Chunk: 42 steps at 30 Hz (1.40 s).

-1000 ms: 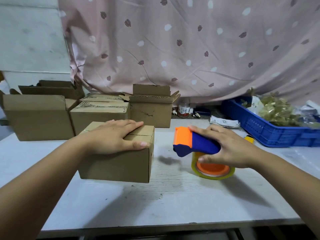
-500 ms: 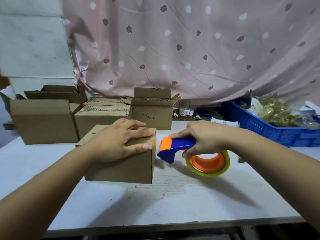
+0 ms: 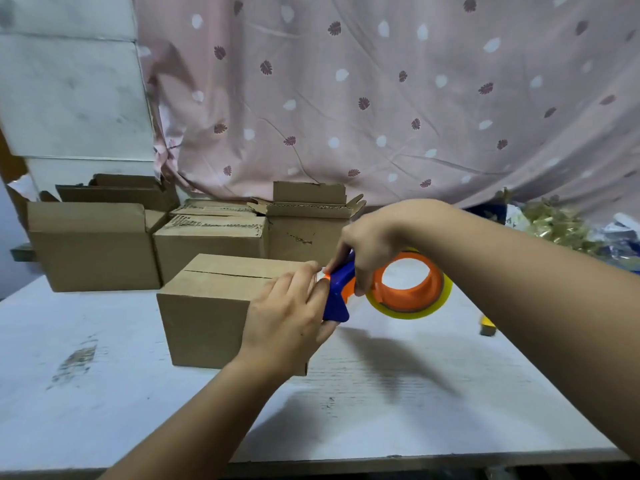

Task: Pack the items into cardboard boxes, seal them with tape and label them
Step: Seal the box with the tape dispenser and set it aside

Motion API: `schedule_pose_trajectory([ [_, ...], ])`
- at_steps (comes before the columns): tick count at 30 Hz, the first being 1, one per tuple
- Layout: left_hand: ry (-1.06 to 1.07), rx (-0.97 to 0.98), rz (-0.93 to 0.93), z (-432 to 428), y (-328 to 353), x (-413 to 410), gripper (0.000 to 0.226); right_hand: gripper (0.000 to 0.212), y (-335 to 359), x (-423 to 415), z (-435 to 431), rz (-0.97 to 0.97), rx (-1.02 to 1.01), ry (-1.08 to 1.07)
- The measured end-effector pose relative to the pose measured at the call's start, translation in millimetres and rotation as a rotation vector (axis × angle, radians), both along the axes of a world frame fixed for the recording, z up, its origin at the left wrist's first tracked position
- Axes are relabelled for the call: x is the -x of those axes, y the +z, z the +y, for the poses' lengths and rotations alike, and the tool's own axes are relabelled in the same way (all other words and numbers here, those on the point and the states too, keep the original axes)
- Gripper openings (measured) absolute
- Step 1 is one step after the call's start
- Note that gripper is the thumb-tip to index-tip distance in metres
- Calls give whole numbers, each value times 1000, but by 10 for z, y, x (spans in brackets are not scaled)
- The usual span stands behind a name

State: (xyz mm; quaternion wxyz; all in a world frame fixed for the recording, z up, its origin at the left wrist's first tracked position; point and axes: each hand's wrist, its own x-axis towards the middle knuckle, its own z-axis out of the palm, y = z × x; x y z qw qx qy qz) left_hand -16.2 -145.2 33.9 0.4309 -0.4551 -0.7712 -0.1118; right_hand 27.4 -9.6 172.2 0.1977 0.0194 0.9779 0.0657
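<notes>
A small closed cardboard box [image 3: 204, 306] stands on the white table [image 3: 104, 393], its top flaps meeting in a seam. My right hand [image 3: 370, 244] grips the blue and orange tape dispenser [image 3: 405, 289], which carries a roll of clear yellowish tape, and holds it at the box's right top edge. My left hand [image 3: 291, 317] covers the box's right end, its fingertips pinching the tape end at the dispenser's nose.
Several cardboard boxes [image 3: 93, 244] stand behind, one with open flaps [image 3: 308, 220]. A blue crate [image 3: 623, 247] with packets sits at the far right. A small yellow object [image 3: 488, 327] lies on the table under my right forearm. A pink curtain hangs behind.
My left hand slid off the box top to its right end and took the tape end. My right hand lifted the dispenser up to the box's top edge.
</notes>
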Motion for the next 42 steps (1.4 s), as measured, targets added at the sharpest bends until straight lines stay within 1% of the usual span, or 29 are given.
schedule_pose_trajectory([
  [5,-13,-8,-18,8,-12,16,40,52,27,189,39,-115,-8,-55],
  [9,3,95,-32,-16,0,-3,49,49,-125,272,104,-242,35,-98],
  [14,-26,138,-81,-38,56,-1,51,44,-238,198,401,-272,292,-224],
  [17,-62,141,-63,-47,48,32,55,41,-350,89,532,-309,425,-288],
  [20,-71,120,-50,-60,50,37,66,39,-485,-45,697,-344,552,-372],
  [23,-65,104,-39,-59,59,12,68,41,-649,-187,835,-363,749,-455],
  [25,-76,94,-34,-60,57,12,66,51,-823,-266,886,-397,907,-509],
  [27,-76,105,-16,-59,38,19,65,67,-1022,-330,935,-446,1053,-566],
  [29,-75,116,-11,-59,28,34,64,75,-1174,-383,971,-477,1169,-604],
  [32,-84,128,-11,-61,21,49,67,86,-1296,-492,991,-442,1291,-632],
  [33,-85,130,-7,-63,18,47,69,85,-1322,-528,993,-416,1306,-642],
  [37,-71,143,-7,-71,49,31,74,69,-1382,-670,1009,-326,1369,-693],
  [40,-67,145,0,-61,62,34,69,58,-1381,-747,1012,-301,1418,-723],
  [42,-55,145,-1,-50,64,33,66,57,-1380,-764,1000,-300,1436,-718],
])
